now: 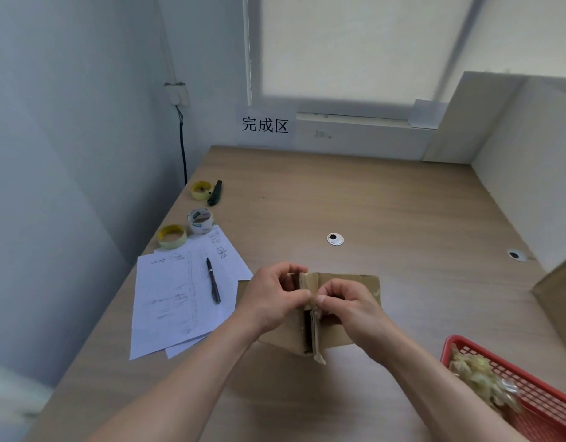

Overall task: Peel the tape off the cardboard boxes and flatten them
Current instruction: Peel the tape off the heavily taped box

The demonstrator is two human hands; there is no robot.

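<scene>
While the small cardboard box (345, 317) is held just above the near middle of the worktop (387, 202), the tape (311, 290) along its top seam is being worked loose. The box's left side is gripped by the left hand (272, 301), fingers curled over the far edge. A lifted end of the tape is pinched by the right hand (348, 309) between thumb and forefinger. The step is judged best done if the tape is drawn back low and steadily along the seam, so that it comes away in one strip and the paper face is not torn. The box should be braced firmly by the left hand meanwhile. Removed tape would likely be dropped into the red basket (536, 406) at the right, where crumpled scraps already lie.
</scene>
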